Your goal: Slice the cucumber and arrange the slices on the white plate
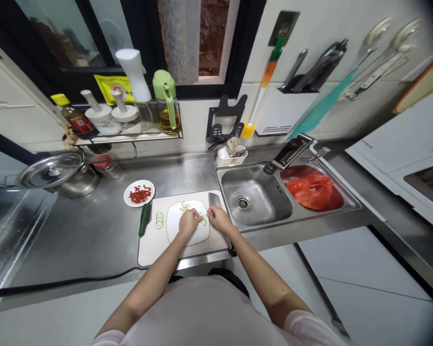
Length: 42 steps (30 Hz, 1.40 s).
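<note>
A white squarish plate with a dark rim line (176,233) lies on the pale cutting board (150,250). Fanned cucumber slices (185,206) are on its far part, and more cut slices (204,221) sit at its right side. My left hand (189,222) is over the plate, fingers pinched, tips beside those right-hand slices. My right hand (220,219), also pinched, hovers at the plate's right edge; what either pinch holds is too small to make out. Beneath the right hand lies a knife (214,199), partly hidden. A row of round cucumber slices (159,220) rests left of the plate.
An uncut cucumber piece (144,219) lies at the board's left edge, near a small plate of red berries (140,194). The double sink (256,192) is on the right, with a red bag (312,190). A lidded pot (61,175) stands far left.
</note>
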Tool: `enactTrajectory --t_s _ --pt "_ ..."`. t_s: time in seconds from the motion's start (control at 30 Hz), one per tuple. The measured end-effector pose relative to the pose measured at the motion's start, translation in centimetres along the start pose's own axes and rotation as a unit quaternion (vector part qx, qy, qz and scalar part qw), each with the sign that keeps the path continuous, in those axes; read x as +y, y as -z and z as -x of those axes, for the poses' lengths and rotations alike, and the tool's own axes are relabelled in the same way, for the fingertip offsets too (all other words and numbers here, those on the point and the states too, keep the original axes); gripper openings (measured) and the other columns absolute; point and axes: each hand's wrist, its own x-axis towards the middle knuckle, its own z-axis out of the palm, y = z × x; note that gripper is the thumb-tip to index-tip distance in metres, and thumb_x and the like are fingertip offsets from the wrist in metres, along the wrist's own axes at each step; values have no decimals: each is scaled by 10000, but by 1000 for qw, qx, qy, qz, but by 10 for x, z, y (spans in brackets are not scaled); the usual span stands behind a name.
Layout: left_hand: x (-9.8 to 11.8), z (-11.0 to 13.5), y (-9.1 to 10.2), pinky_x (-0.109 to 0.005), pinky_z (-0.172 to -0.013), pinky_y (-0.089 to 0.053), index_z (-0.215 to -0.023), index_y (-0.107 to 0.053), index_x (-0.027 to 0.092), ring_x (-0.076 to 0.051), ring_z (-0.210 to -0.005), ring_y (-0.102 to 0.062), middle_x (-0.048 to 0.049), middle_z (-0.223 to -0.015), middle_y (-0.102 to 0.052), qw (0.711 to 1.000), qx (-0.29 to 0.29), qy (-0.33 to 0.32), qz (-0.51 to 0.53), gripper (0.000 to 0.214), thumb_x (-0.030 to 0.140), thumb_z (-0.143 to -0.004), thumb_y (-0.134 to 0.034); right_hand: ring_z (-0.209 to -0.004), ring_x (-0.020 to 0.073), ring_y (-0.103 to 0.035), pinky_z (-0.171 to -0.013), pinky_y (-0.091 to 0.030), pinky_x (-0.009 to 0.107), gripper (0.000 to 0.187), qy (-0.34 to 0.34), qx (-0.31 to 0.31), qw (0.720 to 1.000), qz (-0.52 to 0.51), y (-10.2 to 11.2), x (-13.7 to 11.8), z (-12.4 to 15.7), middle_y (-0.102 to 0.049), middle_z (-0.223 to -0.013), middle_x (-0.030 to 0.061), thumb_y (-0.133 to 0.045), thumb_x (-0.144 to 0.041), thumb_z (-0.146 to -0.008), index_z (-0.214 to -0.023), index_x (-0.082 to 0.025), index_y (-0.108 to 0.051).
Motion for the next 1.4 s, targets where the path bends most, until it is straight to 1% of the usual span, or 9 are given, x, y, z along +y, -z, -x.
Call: enactTrajectory --t_s 0.2,0.4,0.63,0.77,0.9,1.0,1.1,1.23,1.4 --pt "1 1 0 -223 -613 -356 -748 -611 189 -132 -711 -562 -11 -800 -642 1000 5 -4 17 165 345 -768 -661 -743 117 -517 -674 -353 205 90 -5 55 998 -30 -3 2 2 -599 -817 4 -490 -208 -817 -835 -193 -577" --pt "3 6 4 -221 -613 -354 -744 -618 186 -131 -703 -569 -14 -776 -646 999 11 -2 40 156 335 -775 -654 -710 129 -519 -637 -355 209 135 -23 99 993 -52 1 1 5 -597 -774 2 -455 -253 -821 -836 -201 -580" --pt "3 19 11 -212 -606 -343 -732 -617 187 -119 -676 -551 3 -728 -626 995 55 -11 77 173 351 -783 -632 -711 143 -545 -638 -368 221 171 0 135 987 -82 5 -2 9 -611 -760 13 -443 -292 -815 -817 -203 -588" --pt "-4 28 17 -209 -605 -342 -729 -611 185 -114 -661 -546 15 -709 -616 990 88 -21 109 162 337 -784 -611 -691 155 -555 -633 -379 234 199 25 158 982 -97 3 -3 11 -618 -738 17 -451 -339 -805 -791 -200 -593" --pt "-23 39 29 -207 -611 -342 -723 -611 185 -112 -649 -550 23 -682 -603 981 136 -13 136 164 334 -788 -586 -646 162 -549 -608 -378 246 229 36 165 980 -108 4 -10 15 -622 -714 23 -459 -382 -802 -785 -198 -595" --pt "-49 49 43 -213 -614 -346 -730 -613 186 -122 -647 -555 16 -678 -605 973 182 13 139 185 355 -791 -571 -609 161 -536 -584 -371 249 241 45 162 979 -117 9 -18 20 -619 -687 23 -465 -399 -802 -781 -199 -597" --pt "-78 58 60 -220 -630 -353 -737 -603 186 -137 -672 -564 2 -694 -611 970 217 48 103 186 349 -810 -549 -608 166 -536 -570 -368 249 243 55 162 977 -127 14 -25 27 -619 -675 28 -469 -405 -798 -780 -198 -593" --pt "-107 64 75 -241 -667 -355 -788 -609 187 -169 -742 -589 -26 -736 -635 970 211 114 27 159 331 -820 -548 -600 164 -533 -570 -375 251 247 62 162 976 -132 19 -31 35 -611 -662 26 -473 -415 -801 -784 -195 -585" --pt "-115 61 71 -273 -697 -365 -943 -596 172 -221 -806 -620 -72 -806 -665 973 186 130 -26 233 371 -827 -555 -575 161 -517 -566 -382 260 271 75 168 973 -140 19 -37 42 -583 -613 12 -469 -443 -809 -777 -198 -579"
